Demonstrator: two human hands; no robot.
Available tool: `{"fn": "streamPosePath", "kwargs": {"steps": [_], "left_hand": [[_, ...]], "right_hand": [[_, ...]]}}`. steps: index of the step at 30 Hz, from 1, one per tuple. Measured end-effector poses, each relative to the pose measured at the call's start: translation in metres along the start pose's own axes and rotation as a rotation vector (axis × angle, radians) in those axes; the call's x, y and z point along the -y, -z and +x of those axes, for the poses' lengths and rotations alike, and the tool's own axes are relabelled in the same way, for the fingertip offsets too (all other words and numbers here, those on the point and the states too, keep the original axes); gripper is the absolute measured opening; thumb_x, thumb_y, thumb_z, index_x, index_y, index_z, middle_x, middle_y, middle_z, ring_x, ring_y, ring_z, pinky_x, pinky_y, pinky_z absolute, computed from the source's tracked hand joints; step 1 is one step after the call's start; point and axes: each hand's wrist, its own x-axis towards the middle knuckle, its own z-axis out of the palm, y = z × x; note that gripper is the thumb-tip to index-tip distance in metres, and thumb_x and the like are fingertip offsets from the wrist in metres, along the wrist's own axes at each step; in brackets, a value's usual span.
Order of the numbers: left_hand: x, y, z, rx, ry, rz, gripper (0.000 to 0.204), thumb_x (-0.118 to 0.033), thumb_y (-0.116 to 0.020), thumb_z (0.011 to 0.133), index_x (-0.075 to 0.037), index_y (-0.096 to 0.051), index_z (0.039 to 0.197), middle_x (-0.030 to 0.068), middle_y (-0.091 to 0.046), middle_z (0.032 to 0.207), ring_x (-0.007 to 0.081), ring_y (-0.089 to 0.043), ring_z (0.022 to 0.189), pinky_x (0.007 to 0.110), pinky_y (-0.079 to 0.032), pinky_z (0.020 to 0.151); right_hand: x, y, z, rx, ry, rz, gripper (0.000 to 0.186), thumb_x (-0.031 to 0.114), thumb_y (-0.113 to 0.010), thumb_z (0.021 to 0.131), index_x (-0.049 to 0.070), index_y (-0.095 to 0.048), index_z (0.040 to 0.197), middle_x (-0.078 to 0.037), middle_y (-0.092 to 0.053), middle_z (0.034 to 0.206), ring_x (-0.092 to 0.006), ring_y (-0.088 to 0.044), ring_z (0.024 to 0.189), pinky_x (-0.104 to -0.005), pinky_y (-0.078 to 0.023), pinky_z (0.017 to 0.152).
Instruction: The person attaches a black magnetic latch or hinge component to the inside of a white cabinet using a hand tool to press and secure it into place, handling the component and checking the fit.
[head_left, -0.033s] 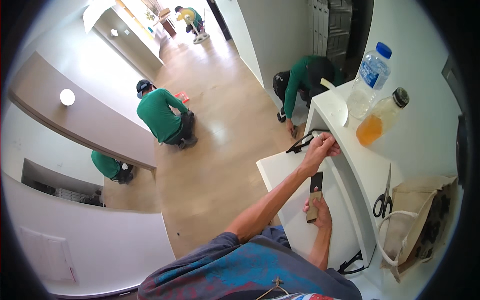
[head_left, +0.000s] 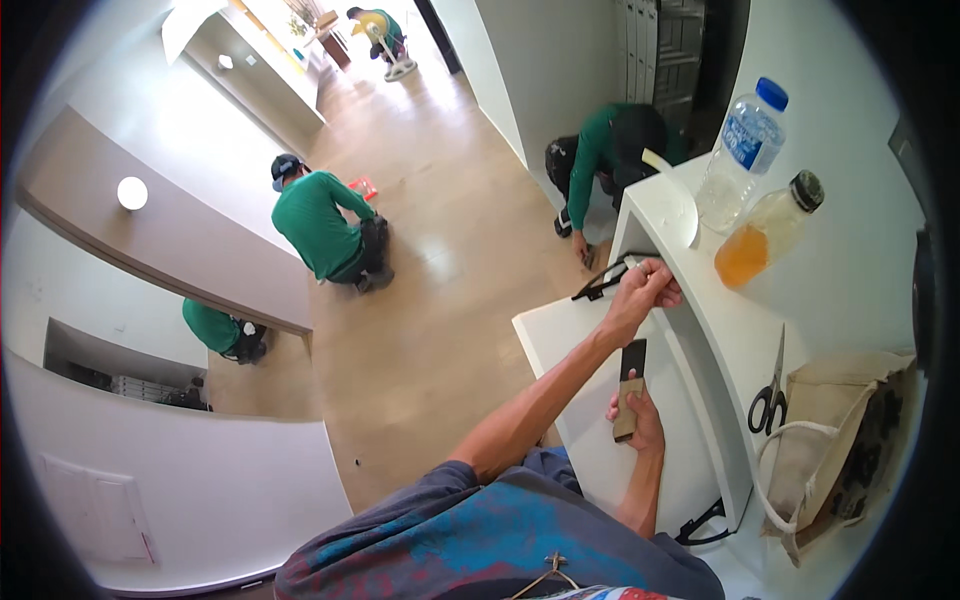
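Observation:
My left hand (head_left: 645,295) reaches across to the far end of a white cabinet (head_left: 740,430), fingers pinched close to its opening. A small pale bit shows at the fingers, but what they hold is too small to make out. Below it, my right hand (head_left: 642,420) grips a flat scraper (head_left: 629,393) with a dark blade and a tan handle, blade pointing away from me. Under both hands lies the cabinet's white flap door (head_left: 590,385), folded down. A black hinge stay (head_left: 600,285) sits beside my left hand; another black stay (head_left: 705,524) is at the near end.
On the cabinet top stand a clear bottle (head_left: 742,155), a bottle of orange liquid (head_left: 765,235), scissors (head_left: 768,400) and a cloth bag (head_left: 840,430). Co-workers in green crouch on the floor, one (head_left: 600,165) just beyond the cabinet, another (head_left: 325,225) further left.

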Motion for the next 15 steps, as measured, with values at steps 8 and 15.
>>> {"fn": "streamPosePath", "kwargs": {"steps": [8,15], "left_hand": [[0.011,0.011,0.004,-0.043,-0.068,-0.008,0.022,-0.025,-0.053,0.102,-0.004,-0.056,0.096,0.0074,-0.067,0.084,0.0134,-0.066,0.072,0.025,-0.053,0.068],[0.002,0.071,-0.053,-0.101,-0.129,0.379,0.026,-0.021,-0.052,0.102,0.0,-0.059,0.09,0.0079,-0.064,0.073,0.0175,-0.065,0.066,0.031,-0.052,0.063]], "right_hand": [[0.002,0.004,0.0,-0.046,-0.053,-0.001,0.056,0.019,-0.07,0.092,0.023,-0.041,0.14,-0.014,-0.059,0.096,-0.0231,-0.058,0.08,-0.0378,-0.05,0.072],[0.009,-0.003,-0.004,-0.017,-0.082,0.028,0.047,0.027,-0.068,0.094,0.032,-0.052,0.138,-0.008,-0.057,0.09,-0.0186,-0.055,0.073,-0.0327,-0.042,0.066]]}}
